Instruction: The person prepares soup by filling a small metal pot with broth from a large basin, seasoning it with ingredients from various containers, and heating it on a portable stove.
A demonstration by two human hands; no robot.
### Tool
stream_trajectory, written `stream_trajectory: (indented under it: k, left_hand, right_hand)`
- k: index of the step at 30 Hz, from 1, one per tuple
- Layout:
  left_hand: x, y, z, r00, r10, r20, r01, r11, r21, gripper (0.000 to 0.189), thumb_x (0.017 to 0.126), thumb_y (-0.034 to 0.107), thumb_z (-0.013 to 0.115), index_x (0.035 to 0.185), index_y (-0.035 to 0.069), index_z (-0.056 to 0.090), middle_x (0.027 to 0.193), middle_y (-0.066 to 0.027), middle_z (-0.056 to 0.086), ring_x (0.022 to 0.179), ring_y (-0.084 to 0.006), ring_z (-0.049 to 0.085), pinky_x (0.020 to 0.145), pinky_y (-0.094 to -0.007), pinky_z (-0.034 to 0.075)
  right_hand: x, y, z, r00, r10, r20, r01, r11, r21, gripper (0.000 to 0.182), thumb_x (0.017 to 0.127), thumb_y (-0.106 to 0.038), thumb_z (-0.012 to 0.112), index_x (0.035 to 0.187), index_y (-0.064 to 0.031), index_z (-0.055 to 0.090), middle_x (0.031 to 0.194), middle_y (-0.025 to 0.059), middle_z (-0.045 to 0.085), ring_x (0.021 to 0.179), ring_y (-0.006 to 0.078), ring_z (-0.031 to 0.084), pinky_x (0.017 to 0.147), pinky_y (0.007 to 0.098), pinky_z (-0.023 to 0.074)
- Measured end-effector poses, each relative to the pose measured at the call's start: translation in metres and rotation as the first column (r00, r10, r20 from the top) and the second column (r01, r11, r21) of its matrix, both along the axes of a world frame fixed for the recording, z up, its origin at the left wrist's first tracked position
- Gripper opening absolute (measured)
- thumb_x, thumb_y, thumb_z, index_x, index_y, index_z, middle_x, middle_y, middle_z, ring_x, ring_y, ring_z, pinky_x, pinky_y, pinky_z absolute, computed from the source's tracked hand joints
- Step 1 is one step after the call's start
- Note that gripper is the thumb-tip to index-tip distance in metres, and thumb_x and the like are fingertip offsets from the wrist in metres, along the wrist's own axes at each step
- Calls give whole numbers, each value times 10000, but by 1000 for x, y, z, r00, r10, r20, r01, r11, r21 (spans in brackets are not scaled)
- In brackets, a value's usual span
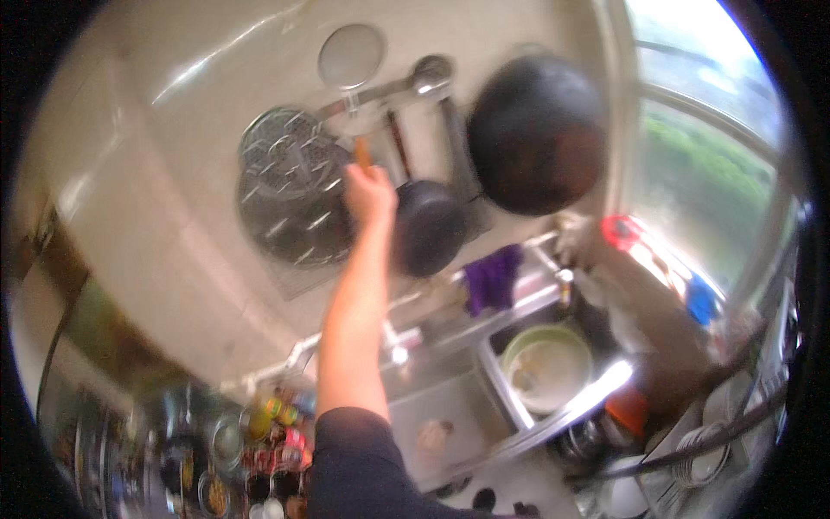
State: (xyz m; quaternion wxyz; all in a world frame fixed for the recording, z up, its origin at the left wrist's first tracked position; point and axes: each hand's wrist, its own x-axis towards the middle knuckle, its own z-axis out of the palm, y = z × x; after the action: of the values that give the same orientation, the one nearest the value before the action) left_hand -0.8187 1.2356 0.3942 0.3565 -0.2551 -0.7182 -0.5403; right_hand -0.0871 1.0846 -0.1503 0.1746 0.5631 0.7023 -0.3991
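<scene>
My left hand is stretched out ahead toward the pale wall, its fingers closed around a small orange handle. What the handle belongs to is blurred. Just left of the hand hangs a dark, round, perforated metal utensil, with a second dark round piece below it. A black frying pan hangs close on the right, beside my wrist. Higher up are a round strainer and a metal ladle. A large black wok hangs farther right. My right hand is out of view.
Below the wall is a double sink; a green basin stands in its right bowl. A purple cloth hangs behind it, near a faucet. Jars and bottles crowd the lower left. A dish rack holds dishes at lower right.
</scene>
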Motion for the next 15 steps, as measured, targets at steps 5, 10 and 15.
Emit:
stream_trajectory:
  k: [5,10,15]
  left_hand:
    - [184,-116,-199,657,-672,341,538,736,411,242,949,301,615,934,99,481,702,28,510,545,-71,454,469,-261,366]
    - [407,-367,-396,633,-121,765,185,983,2,359,881,366,691,933,28,583,713,-35,591,646,-119,536,580,-313,448]
    - [561,-541,-373,438,48,898,-143,990,17,319,959,362,598,871,60,542,653,5,505,556,-94,451,492,-275,376]
  right_hand:
    - [-17,30,-128,757,-456,-468,157,822,-548,129,873,-136,596,812,-22,590,642,61,576,534,139,554,479,282,445]
    - [-164,-16,72,709,146,-690,-540,741,-399,309,956,-191,582,1204,-7,586,999,67,662,827,140,613,714,272,485]
    - [-182,-151,126,352,427,-833,-935,130,-329,495,980,-269,578,1404,-44,459,1272,108,593,1072,197,596,894,325,474]
